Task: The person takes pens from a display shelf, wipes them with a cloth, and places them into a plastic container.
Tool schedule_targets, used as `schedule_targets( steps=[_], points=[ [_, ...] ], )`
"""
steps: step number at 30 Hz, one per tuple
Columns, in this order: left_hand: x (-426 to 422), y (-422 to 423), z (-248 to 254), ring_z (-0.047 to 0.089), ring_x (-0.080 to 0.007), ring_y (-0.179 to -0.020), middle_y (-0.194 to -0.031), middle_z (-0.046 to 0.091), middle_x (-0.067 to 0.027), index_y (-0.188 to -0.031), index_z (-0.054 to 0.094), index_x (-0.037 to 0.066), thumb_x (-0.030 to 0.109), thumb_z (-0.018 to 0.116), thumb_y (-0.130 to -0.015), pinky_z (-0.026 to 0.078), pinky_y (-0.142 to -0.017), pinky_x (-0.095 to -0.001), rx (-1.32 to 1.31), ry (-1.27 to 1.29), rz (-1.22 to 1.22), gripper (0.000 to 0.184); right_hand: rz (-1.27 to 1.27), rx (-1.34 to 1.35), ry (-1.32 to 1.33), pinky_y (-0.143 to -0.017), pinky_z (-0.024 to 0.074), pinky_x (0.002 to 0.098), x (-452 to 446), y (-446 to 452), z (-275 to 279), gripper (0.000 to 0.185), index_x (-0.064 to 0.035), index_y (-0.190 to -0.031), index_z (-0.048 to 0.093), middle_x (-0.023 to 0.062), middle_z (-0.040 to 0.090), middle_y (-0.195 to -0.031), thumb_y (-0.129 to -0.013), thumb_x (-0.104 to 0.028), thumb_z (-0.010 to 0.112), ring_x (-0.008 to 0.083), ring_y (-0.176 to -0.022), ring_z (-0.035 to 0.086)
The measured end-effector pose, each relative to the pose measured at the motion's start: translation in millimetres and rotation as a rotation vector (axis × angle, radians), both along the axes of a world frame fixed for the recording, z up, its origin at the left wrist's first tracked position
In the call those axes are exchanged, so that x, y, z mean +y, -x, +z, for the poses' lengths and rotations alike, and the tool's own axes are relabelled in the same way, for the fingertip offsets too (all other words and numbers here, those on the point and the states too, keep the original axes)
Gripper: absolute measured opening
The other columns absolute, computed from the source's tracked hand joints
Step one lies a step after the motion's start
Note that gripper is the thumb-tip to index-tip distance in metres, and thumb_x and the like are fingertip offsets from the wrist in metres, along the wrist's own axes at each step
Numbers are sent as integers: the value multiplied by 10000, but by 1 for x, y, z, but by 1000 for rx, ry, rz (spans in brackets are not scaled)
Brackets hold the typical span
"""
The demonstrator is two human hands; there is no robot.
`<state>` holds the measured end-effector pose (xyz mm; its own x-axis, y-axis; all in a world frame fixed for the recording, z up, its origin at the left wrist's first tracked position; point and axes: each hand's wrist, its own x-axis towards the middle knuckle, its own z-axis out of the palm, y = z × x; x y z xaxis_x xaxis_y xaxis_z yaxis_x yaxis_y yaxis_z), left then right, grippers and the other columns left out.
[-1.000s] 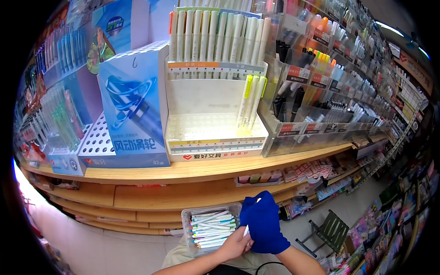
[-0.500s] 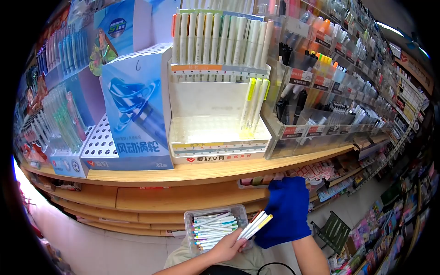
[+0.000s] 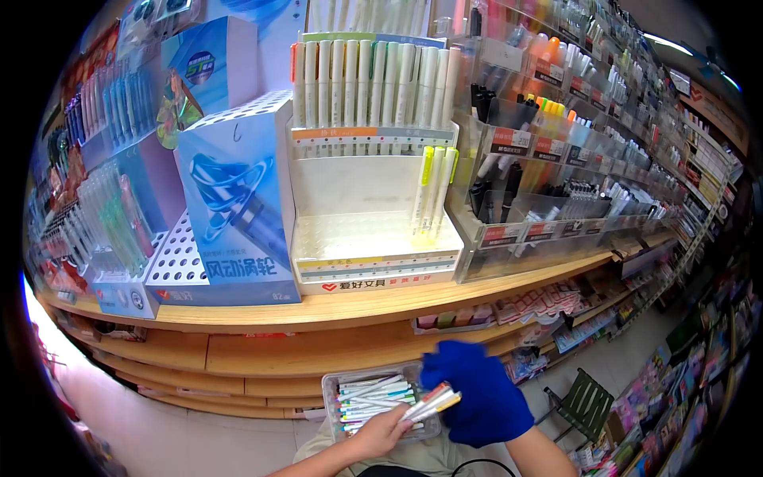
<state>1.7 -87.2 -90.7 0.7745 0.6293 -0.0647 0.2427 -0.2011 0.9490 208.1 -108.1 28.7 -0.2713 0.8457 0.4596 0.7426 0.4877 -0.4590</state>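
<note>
My left hand [image 3: 383, 433] is closed on several white markers [image 3: 431, 403] with coloured ends, over the right side of a clear plastic tub [image 3: 331, 388]. More white markers [image 3: 373, 401] lie in the tub, on my lap. A blue cloth [image 3: 481, 393] covers my right hand and touches the far ends of the held markers; the fingers under it are hidden.
On the wooden shelf [image 3: 334, 315] stands a white display rack [image 3: 350, 191] with upright markers and a few yellow ones at its right. A blue box [image 3: 238, 215] is to its left, clear pen racks [image 3: 509, 230] to its right. A folding stool [image 3: 584, 401] stands on the floor.
The held markers came out from beside the cloth and fanned into view. The cloth moved right and up, then back left and down against them. The camera view shifted slightly.
</note>
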Motion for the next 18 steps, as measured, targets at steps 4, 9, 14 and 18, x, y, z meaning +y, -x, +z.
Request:
schedule_targets(
  steps=[4,9,14,18],
  points=[
    [-1,4,1,587,-301,-770,-832,582,-151,-1110,484,61,163,483,-943,461,-697,-373,-9,-89,-100,196,192,142,51,-767,430,389,4,2,-1,493,-126,-935,618,95,601,-950,-494,-285,773,318,-923,563],
    [10,28,29,584,-361,-813,-890,596,-168,-1155,496,65,164,508,-921,462,-722,-400,294,-211,48,253,2,-217,193,-721,413,402,10,-6,17,585,-90,-893,605,106,581,-876,-408,-343,813,334,-838,558],
    [32,46,-9,537,-369,-1039,-1111,566,-205,-1279,467,24,283,640,-828,441,-884,-391,510,-973,98,548,-94,-176,114,-701,396,384,0,-14,7,422,-82,-725,540,89,548,-775,-411,-237,776,325,-763,542],
    [34,39,4,533,-373,-1075,-1171,547,-225,-1242,499,11,232,646,-828,439,-913,-393,373,-920,136,491,-90,-194,128,-664,389,377,-1,-22,6,360,-86,-674,519,76,548,-758,-453,-243,755,315,-717,535]
  ],
)
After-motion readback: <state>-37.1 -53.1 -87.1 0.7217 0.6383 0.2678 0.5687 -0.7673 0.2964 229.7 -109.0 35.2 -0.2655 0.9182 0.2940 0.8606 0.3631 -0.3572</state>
